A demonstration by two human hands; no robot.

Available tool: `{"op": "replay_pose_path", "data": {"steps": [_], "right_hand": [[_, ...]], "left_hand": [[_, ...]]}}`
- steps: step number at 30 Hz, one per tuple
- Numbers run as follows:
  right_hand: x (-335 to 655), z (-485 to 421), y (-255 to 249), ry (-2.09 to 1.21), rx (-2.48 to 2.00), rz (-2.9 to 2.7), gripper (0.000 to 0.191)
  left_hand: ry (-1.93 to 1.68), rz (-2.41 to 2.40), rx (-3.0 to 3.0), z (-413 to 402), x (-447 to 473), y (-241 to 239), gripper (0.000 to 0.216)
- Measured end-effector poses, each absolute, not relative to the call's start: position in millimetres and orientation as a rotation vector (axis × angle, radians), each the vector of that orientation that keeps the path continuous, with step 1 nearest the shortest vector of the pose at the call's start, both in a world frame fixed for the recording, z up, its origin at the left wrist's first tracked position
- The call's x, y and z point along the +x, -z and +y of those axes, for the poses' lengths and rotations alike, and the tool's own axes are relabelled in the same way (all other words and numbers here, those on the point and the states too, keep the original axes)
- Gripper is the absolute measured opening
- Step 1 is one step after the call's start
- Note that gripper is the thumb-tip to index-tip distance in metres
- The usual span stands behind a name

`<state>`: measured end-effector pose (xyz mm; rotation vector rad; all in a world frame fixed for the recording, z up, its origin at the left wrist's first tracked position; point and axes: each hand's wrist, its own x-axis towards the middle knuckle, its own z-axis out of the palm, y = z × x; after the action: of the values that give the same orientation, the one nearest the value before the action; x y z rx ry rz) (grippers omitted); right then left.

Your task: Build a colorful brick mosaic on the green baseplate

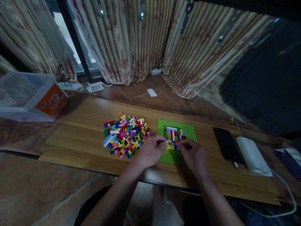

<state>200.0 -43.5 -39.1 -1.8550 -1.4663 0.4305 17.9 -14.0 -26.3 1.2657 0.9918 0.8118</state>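
A green studded baseplate (172,158) lies on the wooden table, carrying a low block of multicoloured toy bricks (173,133). At the left edge of that block, my left hand (152,150) has thumb and forefinger pinched together; whatever is between them is too small to make out. My right hand (194,154) is at the block's near right side, its fingers closed and their tips touching or nearly touching the bricks. A bit of red shows by the right fingertips, but I cannot tell whether it is held. The hands partly cover the baseplate.
Left of the baseplate spreads a pile of loose toy bricks (128,135). A black phone (227,144) and a white power bank (252,155) with a cable lie to the right. Beyond the table's left end stands a clear plastic bin (25,108). Curtains (122,44) hang behind.
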Motion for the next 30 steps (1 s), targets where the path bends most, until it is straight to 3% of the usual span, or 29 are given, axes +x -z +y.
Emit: {"op": "replay_pose_path", "data": {"steps": [4, 9, 23, 30], "right_hand": [[193, -49, 35, -0.377, -1.727, -1.394, 0.03], [181, -54, 23, -0.581, -1.502, -1.482, 0.022], [179, -58, 18, -0.755, -1.444, -1.299, 0.02], [219, -56, 25, -0.551, -1.456, -1.397, 0.015]], "left_hand": [[-0.782, 0.987, 1.071, -14, 26, 24, 0.014], [-0.856, 0.929, 0.947, -17, 34, 20, 0.021], [-0.971, 0.91, 0.803, -27, 44, 24, 0.027], [-0.998, 1.001, 0.833, -24, 42, 19, 0.018]]}}
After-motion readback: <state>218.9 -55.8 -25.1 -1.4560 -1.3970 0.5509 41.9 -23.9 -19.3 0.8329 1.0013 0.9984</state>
